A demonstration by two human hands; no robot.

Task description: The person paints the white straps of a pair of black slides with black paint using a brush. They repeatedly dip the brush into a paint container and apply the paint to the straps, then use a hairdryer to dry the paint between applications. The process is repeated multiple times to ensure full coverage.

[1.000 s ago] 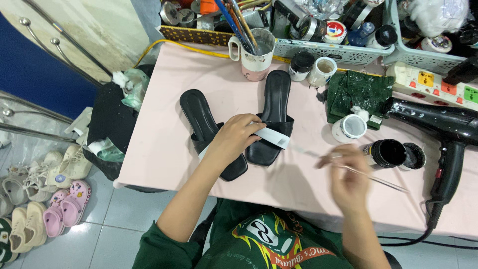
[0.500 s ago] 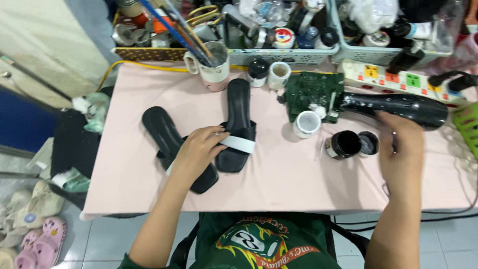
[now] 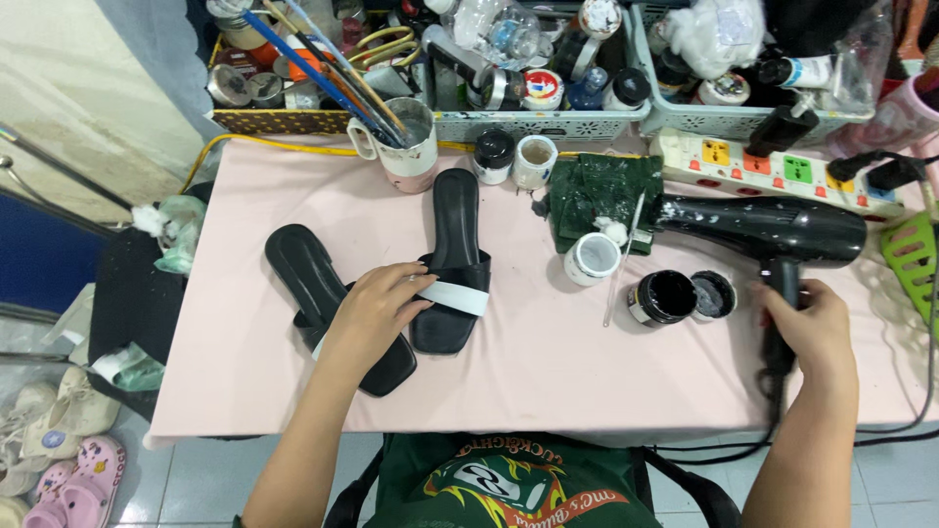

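Observation:
Two black flat sandals lie on the pink table (image 3: 548, 372). My left hand (image 3: 377, 311) rests on the strap of the left sandal (image 3: 305, 269), fingertips touching the white-taped strap of the right sandal (image 3: 452, 227). My right hand (image 3: 807, 328) is closed around the handle of a black hair dryer (image 3: 763, 227) lying on the table at the right. A thin stick (image 3: 622, 262) lies by a white jar (image 3: 593, 258) and an open jar of black paint (image 3: 663, 296) with its lid (image 3: 712, 293) beside it.
A mug of brushes (image 3: 403, 147), small jars (image 3: 495, 154) and a green stained cloth (image 3: 599, 194) sit behind the sandals. Baskets of bottles and tins (image 3: 528, 68) line the back edge. A power strip (image 3: 773, 161) lies at the back right. Shoes (image 3: 59, 440) sit on the floor left.
My right hand put down the thin stick, moved right and took hold of the hair dryer's handle. My left hand stayed on the sandals. The view shifted closer.

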